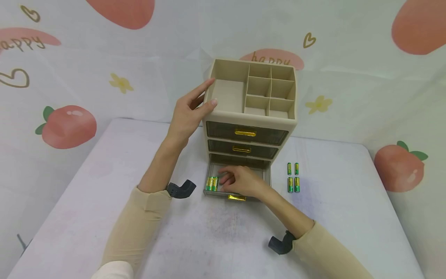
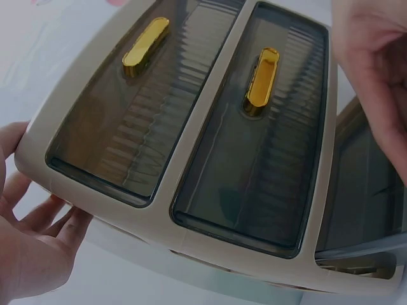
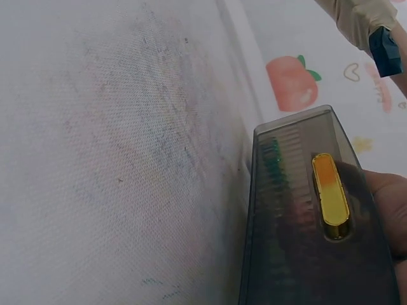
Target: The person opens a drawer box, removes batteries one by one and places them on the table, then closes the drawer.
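Note:
My left hand [image 1: 186, 112] holds the left side of a beige drawer organizer [image 1: 251, 119], thumb and index fingertip at its top rim. The left wrist view shows the other fingers against its side wall. The bottom drawer [image 1: 256, 176] is pulled out. Inside it is my right hand [image 1: 244, 181], its fingers loosely bent and nothing visible between them. Left of those fingertips, green and gold batteries [image 1: 212, 183] stand side by side in the drawer's front left corner. In the right wrist view the tinted drawer front [image 3: 292, 210] partly hides the right hand.
Several more batteries [image 1: 293, 184] lie in two rows on the white table [image 1: 327, 217], right of the organizer. Two upper drawers [image 1: 226, 130] with gold handles are closed. Divided compartments [image 1: 259, 86] form the organizer's top. A printed cloth [image 1: 167, 46] hangs behind.

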Motion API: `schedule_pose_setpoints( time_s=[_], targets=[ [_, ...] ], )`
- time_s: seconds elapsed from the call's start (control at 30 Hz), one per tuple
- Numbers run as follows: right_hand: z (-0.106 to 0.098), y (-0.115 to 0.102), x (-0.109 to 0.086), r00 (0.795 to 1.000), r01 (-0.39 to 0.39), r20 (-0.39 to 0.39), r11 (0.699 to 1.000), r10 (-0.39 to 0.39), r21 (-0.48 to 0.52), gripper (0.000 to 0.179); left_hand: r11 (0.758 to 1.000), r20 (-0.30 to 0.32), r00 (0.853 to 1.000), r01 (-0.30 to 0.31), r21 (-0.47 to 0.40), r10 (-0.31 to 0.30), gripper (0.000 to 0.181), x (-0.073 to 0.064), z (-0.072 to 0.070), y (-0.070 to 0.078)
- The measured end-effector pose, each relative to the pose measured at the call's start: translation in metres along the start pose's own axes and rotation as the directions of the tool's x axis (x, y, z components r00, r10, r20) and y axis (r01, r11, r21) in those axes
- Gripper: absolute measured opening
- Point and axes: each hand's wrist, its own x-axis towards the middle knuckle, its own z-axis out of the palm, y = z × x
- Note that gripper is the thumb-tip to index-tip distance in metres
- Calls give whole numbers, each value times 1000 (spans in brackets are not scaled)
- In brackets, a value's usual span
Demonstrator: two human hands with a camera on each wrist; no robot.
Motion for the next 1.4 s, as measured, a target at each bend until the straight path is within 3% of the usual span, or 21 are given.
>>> schedule_pose_setpoints(
  time_s=[0.77, 1.0, 1.4],
  targets=[
    [13, 0, 17, 1000, 17, -21, 974, -22, -228, 38, 998, 5, 1000, 2, -61, -2, 54, 0, -1, -5],
    [17, -1, 22, 999, 3, -32, 958, -13, -287, 47, 998, -13, 1000, 3, -57, -4, 53, 1, 0, -4],
    [17, 2, 23, 997, -29, -73, 963, 10, -268, 46, 998, -20, 1000, 10, -55, -11, 52, 1, 1, -5]
  ],
)
